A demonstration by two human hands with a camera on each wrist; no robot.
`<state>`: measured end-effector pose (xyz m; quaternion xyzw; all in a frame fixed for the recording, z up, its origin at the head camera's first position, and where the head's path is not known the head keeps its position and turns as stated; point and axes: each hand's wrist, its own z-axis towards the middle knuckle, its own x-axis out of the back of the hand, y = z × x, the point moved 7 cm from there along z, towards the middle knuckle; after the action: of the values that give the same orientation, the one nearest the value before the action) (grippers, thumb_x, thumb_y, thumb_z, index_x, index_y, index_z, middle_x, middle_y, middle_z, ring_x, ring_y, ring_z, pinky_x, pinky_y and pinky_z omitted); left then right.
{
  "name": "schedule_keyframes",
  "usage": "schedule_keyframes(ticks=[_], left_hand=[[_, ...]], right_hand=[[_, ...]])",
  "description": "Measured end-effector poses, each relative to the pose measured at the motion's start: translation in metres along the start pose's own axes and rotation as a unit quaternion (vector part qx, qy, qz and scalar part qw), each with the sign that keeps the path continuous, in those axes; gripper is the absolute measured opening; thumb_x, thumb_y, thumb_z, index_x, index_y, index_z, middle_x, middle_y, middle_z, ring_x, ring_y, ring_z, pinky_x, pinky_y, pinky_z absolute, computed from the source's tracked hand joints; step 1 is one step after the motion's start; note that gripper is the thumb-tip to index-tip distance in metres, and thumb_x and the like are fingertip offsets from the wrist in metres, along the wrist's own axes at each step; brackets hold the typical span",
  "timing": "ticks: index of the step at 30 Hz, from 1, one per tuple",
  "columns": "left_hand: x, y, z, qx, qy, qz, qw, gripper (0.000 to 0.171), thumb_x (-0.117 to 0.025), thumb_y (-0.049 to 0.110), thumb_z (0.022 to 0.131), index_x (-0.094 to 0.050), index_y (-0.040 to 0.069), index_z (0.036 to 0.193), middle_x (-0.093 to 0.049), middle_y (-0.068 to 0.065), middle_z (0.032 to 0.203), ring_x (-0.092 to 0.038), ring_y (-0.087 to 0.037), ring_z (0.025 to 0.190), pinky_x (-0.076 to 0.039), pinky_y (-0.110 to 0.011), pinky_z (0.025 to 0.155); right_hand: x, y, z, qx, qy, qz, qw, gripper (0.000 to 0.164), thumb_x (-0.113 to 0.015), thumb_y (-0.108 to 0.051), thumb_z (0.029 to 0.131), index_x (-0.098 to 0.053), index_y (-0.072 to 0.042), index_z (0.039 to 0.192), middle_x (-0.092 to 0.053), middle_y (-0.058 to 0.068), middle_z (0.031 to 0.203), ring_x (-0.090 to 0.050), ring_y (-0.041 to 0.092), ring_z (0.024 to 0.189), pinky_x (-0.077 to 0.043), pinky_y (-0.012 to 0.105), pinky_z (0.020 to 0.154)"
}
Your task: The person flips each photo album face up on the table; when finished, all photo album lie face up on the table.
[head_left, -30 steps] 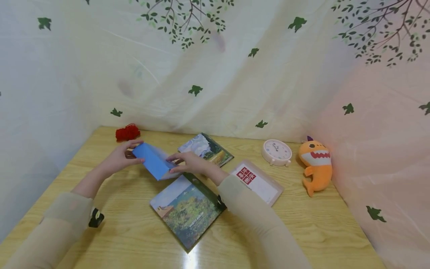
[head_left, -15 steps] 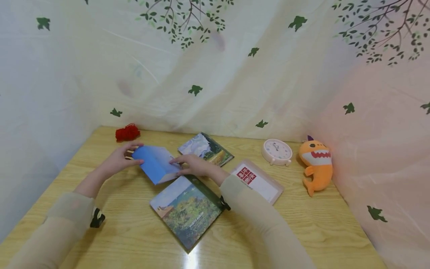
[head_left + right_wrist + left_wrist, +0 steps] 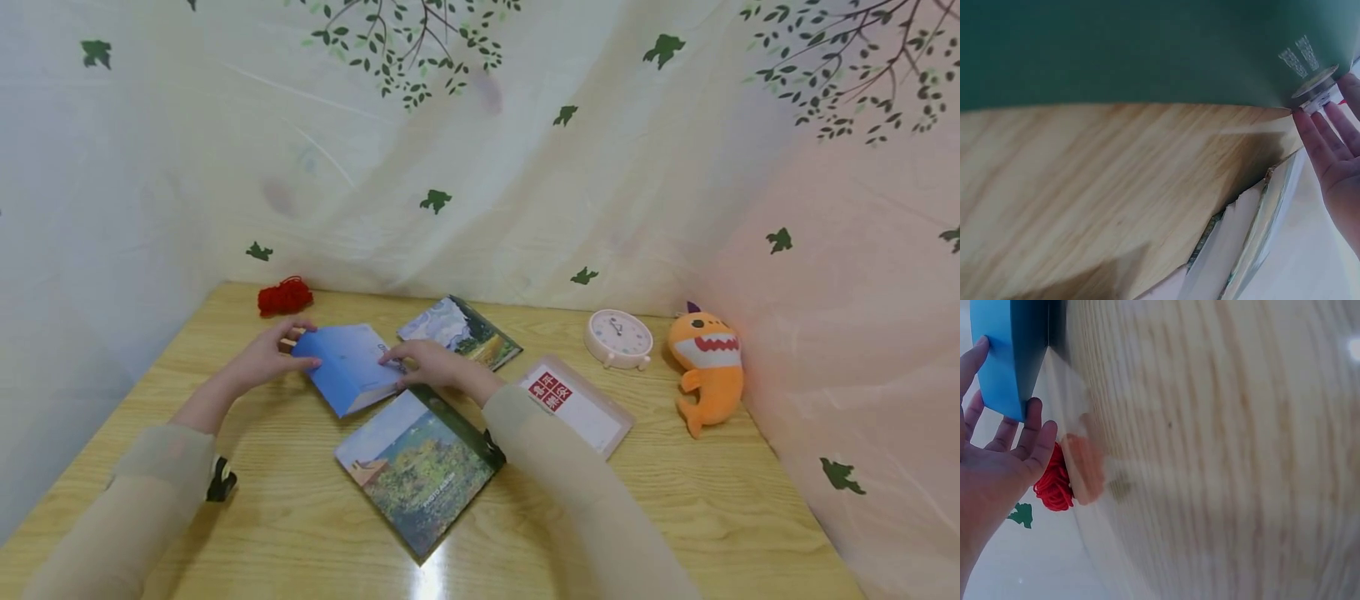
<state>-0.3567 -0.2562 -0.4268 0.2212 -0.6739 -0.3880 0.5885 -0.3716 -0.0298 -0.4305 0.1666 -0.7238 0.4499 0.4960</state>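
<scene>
Left hand (image 3: 262,358) and right hand (image 3: 433,364) pinch the blue book (image 3: 337,367) (fingertips only), so uneven grip could drop it against the photo album (image 3: 423,475).

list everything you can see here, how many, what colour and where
blue book: 1, blue, left of centre
photo album: 1, multicoloured landscape cover, front centre
picture-cover book: 1, multicoloured, back centre
red-stamped book: 1, white with beige edging, right of centre
yarn bundle: 1, red, back left
clock: 1, pale pink, back right
shark plush: 1, orange and white, far right
table: 1, light wood, beneath
cloth backdrop: panel count unclear, pale with green prints, behind and at both sides
sleeves: 2, beige, lower left and lower right
left hand: 1, bare, blue book's left edge
right hand: 1, bare, its right edge
</scene>
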Motion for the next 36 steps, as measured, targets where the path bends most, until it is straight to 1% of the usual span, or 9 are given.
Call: schedule_keyframes(ticks=[3,6,11,16,22,25,28,32,36], left_hand=[[-0.001,-0.003,0.000,0.003,-0.005,0.002,1.0000,0.067,-0.072,0.035,0.083,-0.040,0.006,0.134,-0.042,-0.027,0.133,-0.044,-0.045,0.118,-0.042,-0.056,0.095],[-0.002,-0.006,0.001,0.010,-0.010,0.010,0.9999,0.067,-0.072,0.035,0.083,-0.040,0.006,0.134,-0.042,-0.027,0.132,-0.047,-0.045,0.115,-0.047,-0.049,0.090],[-0.003,-0.011,0.001,0.011,-0.016,0.032,0.9993,0.067,-0.072,0.035,0.083,-0.040,0.006,0.134,-0.045,-0.026,0.128,-0.050,-0.044,0.112,-0.051,-0.043,0.083],[-0.004,-0.016,0.001,0.009,-0.024,0.059,0.9979,0.065,-0.072,0.035,0.083,-0.041,0.007,0.132,-0.050,-0.024,0.121,-0.052,-0.040,0.108,-0.051,-0.037,0.078],[-0.005,-0.018,0.002,0.014,-0.034,0.060,0.9975,0.067,-0.072,0.037,0.082,-0.040,0.007,0.133,-0.051,-0.024,0.118,-0.052,-0.038,0.105,-0.050,-0.031,0.072],[-0.003,-0.016,0.003,0.016,-0.037,0.067,0.9970,0.067,-0.072,0.038,0.082,-0.041,0.007,0.133,-0.050,-0.025,0.119,-0.051,-0.038,0.105,-0.051,-0.032,0.072],[0.000,-0.012,0.004,0.010,-0.035,0.083,0.9959,0.070,-0.072,0.037,0.082,-0.041,0.005,0.135,-0.049,-0.027,0.124,-0.050,-0.042,0.110,-0.052,-0.042,0.078],[0.005,-0.002,0.009,0.000,-0.030,0.104,0.9942,0.076,-0.072,0.037,0.082,-0.037,0.002,0.140,-0.044,-0.030,0.132,-0.044,-0.046,0.118,-0.043,-0.057,0.093],[0.006,0.014,0.016,-0.018,-0.022,0.121,0.9922,0.079,-0.071,0.040,0.082,-0.036,0.001,0.140,-0.042,-0.030,0.135,-0.040,-0.047,0.122,-0.037,-0.061,0.098]], right_hand=[[0.001,0.003,0.004,-0.010,0.004,-0.005,1.000,0.046,-0.067,-0.024,0.087,-0.056,-0.021,0.131,-0.052,-0.003,0.137,-0.045,0.014,0.128,-0.040,0.027,0.103],[0.002,0.006,0.007,-0.013,0.010,-0.021,1.000,0.044,-0.068,-0.025,0.087,-0.058,-0.022,0.129,-0.053,-0.004,0.136,-0.045,0.014,0.129,-0.038,0.027,0.104],[0.003,0.007,0.012,-0.017,0.018,-0.038,0.999,0.042,-0.070,-0.027,0.085,-0.061,-0.022,0.126,-0.052,0.000,0.137,-0.034,0.022,0.138,-0.031,0.031,0.111],[0.000,0.008,0.015,-0.025,0.015,-0.057,0.998,0.042,-0.068,-0.032,0.086,-0.059,-0.025,0.127,-0.045,0.001,0.142,-0.029,0.021,0.140,-0.031,0.033,0.111],[-0.001,0.009,0.013,-0.037,0.010,-0.050,0.998,0.042,-0.066,-0.033,0.088,-0.058,-0.026,0.128,-0.042,0.001,0.145,-0.027,0.019,0.141,-0.032,0.033,0.110],[0.000,0.008,0.011,-0.043,-0.001,-0.038,0.998,0.045,-0.066,-0.033,0.088,-0.055,-0.026,0.131,-0.038,0.004,0.148,-0.026,0.020,0.141,-0.031,0.034,0.111],[0.004,0.007,0.010,-0.050,-0.004,-0.023,0.998,0.049,-0.065,-0.033,0.088,-0.052,-0.025,0.135,-0.037,0.004,0.148,-0.029,0.021,0.140,-0.032,0.034,0.110],[0.012,0.002,0.008,-0.043,0.004,-0.026,0.999,0.051,-0.065,-0.030,0.090,-0.049,-0.023,0.138,-0.043,0.002,0.145,-0.037,0.019,0.135,-0.035,0.032,0.108],[0.024,-0.006,-0.003,-0.030,0.006,-0.033,0.999,0.055,-0.064,-0.029,0.090,-0.046,-0.019,0.141,-0.042,0.002,0.145,-0.037,0.019,0.135,-0.034,0.033,0.109]])
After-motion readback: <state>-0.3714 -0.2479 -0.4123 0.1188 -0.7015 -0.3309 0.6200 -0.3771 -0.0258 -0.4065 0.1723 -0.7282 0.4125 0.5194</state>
